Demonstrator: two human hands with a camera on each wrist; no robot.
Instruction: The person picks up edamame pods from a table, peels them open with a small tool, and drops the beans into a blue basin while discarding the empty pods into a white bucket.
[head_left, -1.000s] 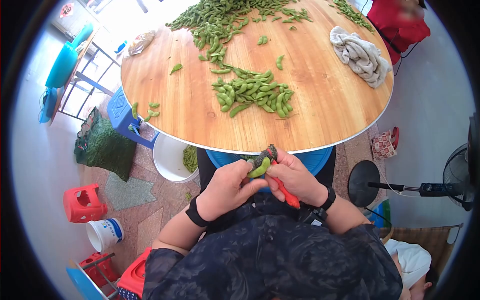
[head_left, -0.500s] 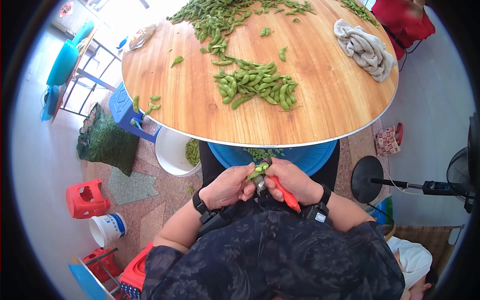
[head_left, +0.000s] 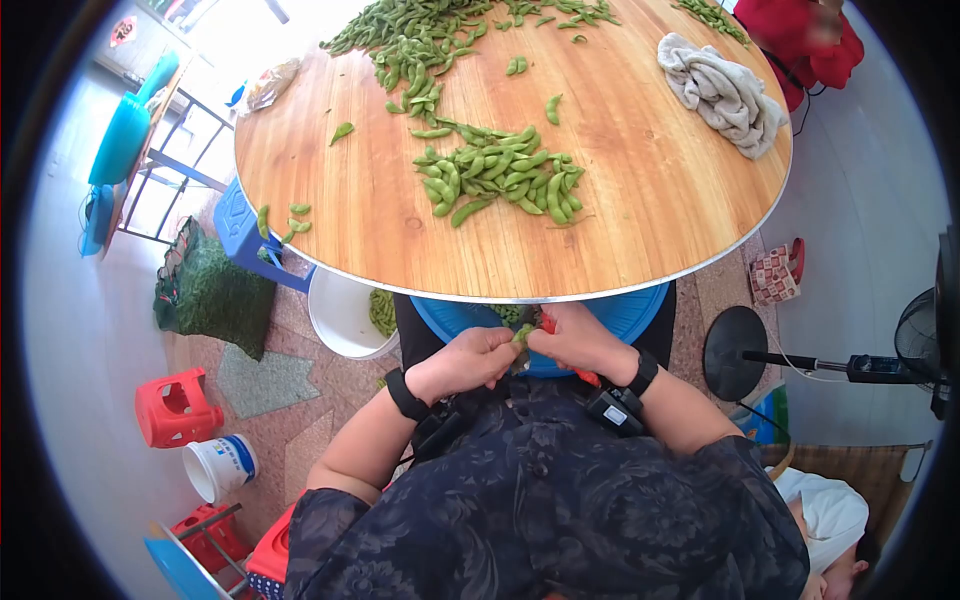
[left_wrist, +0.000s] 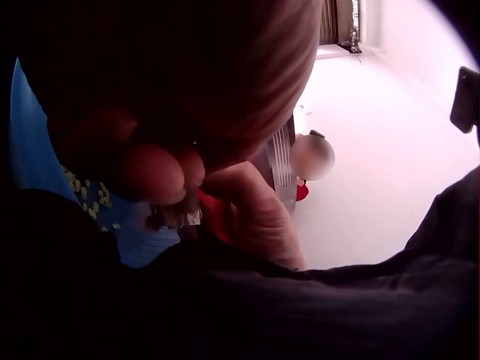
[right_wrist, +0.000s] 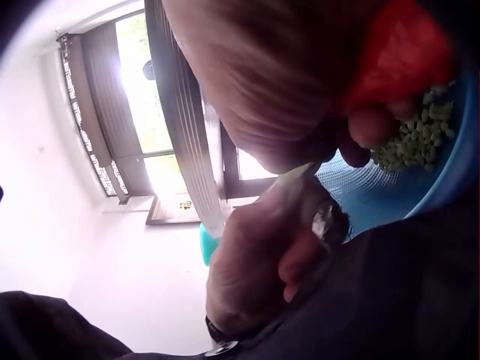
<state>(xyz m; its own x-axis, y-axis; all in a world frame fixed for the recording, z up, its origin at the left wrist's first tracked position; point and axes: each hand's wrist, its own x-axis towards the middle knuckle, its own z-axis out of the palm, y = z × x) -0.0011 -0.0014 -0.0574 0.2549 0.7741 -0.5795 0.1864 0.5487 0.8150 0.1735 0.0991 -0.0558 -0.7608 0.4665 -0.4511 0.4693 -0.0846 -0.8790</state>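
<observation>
A green soybean pod (head_left: 523,333) sits between both hands, just off the near edge of the table. My left hand (head_left: 465,362) pinches it with curled fingers. My right hand (head_left: 580,340) meets it from the other side and also grips a red handle (right_wrist: 409,56) in the palm; I cannot tell what tool it belongs to. Below the hands is a blue basin (head_left: 640,318), partly under the table, with loose shelled beans (right_wrist: 416,142) in it. Something silvery (right_wrist: 322,225) shows at the left fingers in the right wrist view.
Soybean pods (head_left: 500,178) lie in a pile on the round wooden table (head_left: 660,230), with a larger heap (head_left: 410,40) behind. A grey cloth (head_left: 720,95) lies at the right. A white bucket (head_left: 335,310) with pods stands lower left; a fan (head_left: 735,355) stands right.
The pod was held lengthwise in view, then split with pale insides showing; now fingers mostly cover it. Both hands have come closer together, and the right hand has turned over the red handle.
</observation>
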